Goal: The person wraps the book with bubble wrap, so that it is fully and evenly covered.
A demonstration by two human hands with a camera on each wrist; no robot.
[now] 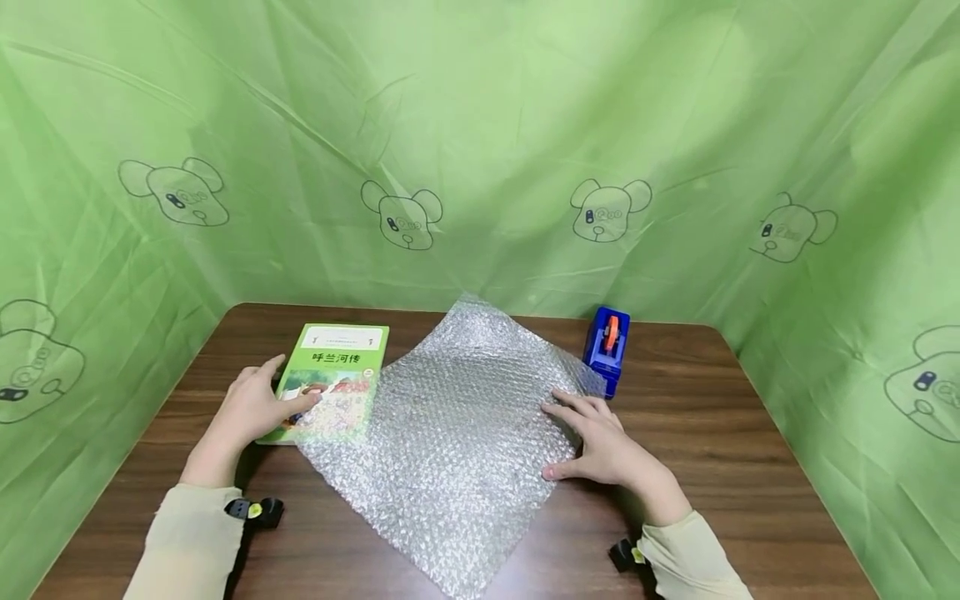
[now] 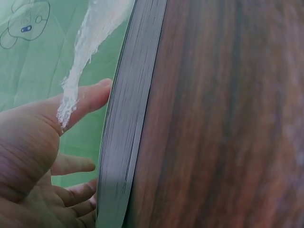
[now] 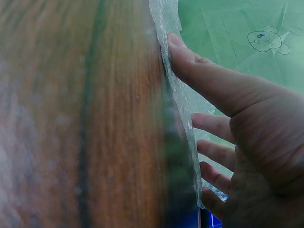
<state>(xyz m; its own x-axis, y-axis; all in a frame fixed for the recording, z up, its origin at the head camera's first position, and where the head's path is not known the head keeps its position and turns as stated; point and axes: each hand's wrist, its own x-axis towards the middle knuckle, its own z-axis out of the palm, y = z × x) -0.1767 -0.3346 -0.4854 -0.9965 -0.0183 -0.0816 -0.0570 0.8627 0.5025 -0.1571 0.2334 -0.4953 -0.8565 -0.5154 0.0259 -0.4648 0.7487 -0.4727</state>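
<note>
A green book [image 1: 339,343] with an illustrated cover lies flat at the left of the table. My left hand [image 1: 247,408] is at its left side, the thumb stretched onto the cover and the other fingers along the edge. A silvery sheet of bubble wrap [image 1: 457,433] is spread cornerwise in the middle, its left corner overlapping the lower part of the book. In the left wrist view, the book's page edges [image 2: 128,95] show beside the thumb. My right hand [image 1: 606,443] rests with spread fingers on the wrap's right part; no pinch shows in the right wrist view.
A blue tape dispenser [image 1: 606,350] with an orange reel stands at the back right, touching or just behind the wrap's right corner. Green cloth [image 1: 495,125] with mouse-head drawings encloses the brown wooden table [image 1: 697,417] at the back and sides.
</note>
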